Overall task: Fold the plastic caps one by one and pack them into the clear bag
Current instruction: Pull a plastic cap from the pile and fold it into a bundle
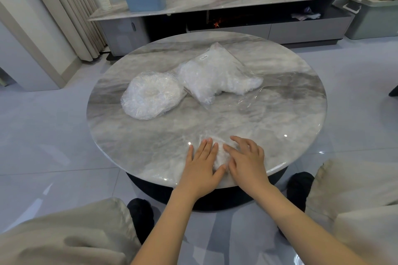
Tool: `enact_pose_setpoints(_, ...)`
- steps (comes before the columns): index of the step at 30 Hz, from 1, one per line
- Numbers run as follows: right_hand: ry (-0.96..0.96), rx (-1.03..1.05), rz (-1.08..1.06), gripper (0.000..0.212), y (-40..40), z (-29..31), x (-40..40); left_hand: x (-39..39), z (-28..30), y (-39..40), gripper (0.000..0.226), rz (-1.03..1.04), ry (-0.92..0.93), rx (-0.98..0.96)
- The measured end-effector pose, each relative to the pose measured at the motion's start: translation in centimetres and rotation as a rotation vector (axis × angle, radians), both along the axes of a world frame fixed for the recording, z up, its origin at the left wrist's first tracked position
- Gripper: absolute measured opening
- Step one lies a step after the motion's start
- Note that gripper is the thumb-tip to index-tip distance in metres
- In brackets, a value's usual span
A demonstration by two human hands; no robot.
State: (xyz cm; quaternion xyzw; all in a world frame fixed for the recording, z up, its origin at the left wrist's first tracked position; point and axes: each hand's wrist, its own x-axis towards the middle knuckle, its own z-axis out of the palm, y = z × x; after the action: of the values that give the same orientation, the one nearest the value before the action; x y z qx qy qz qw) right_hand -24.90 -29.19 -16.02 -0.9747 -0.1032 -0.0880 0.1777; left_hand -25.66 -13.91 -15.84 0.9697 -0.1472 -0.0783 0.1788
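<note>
Plastic cap (220, 155): thin, crinkly film, judged very light, soft and slippery; pressed flat at the near edge of the round table (150, 146) under the left hand (202, 162) and right hand (247, 162), fingers extended. Best pinched at its gathered rim. Clear bag (217, 75): mid-table, well apart.

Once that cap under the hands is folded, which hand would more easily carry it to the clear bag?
Probably the right hand. The clear bag lies across the table, right of the stack of caps, more on that hand's side. Both hands press the cap, so either could.
</note>
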Motion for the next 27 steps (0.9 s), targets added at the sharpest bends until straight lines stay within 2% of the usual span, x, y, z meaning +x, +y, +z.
enact_pose_setpoints(4, 0.092, 0.146, -0.072, 0.041, -0.8, 0.0, 0.6, -0.2, 0.4, 0.8, 0.069, -0.045, 0.032, -0.052)
enact_pose_setpoints(7, -0.019, 0.291, 0.012, 0.044, -1.2, 1.1, 0.6, -0.4, 0.5, 1.1, 0.063, -0.039, 0.006, -0.094)
enact_pose_setpoints(11, -0.141, 0.233, 0.226, 0.036, -1.1, 1.9, 0.3, -0.5, 0.5, 1.3, 0.054, -0.020, -0.052, -0.118)
enact_pose_setpoints(15, -0.021, 0.147, 0.318, 0.045, -1.2, 1.5, 0.0, -0.6, 0.7, 1.6, 0.047, -0.005, -0.053, -0.172)
enact_pose_setpoints(18, 0.018, 0.119, 0.292, 0.042, -1.7, 1.0, 0.2, -0.5, 1.1, 1.9, 0.038, 0.045, -0.065, -0.253)
enact_pose_setpoints(23, 0.191, 0.274, 0.122, 0.020, -1.5, 1.3, 1.1, -0.5, 1.8, 2.3, 0.036, 0.112, -0.034, -0.347)
enact_pose_setpoints(25, 0.194, 0.305, 0.104, 0.022, -1.4, 1.4, 1.4, -0.2, 1.9, 2.2, 0.017, 0.166, -0.035, -0.390)
enact_pose_setpoints(27, 0.193, 0.340, 0.075, 0.037, -1.1, 1.7, 1.3, 0.0, 1.8, 1.9, 0.036, 0.254, -0.045, -0.453)
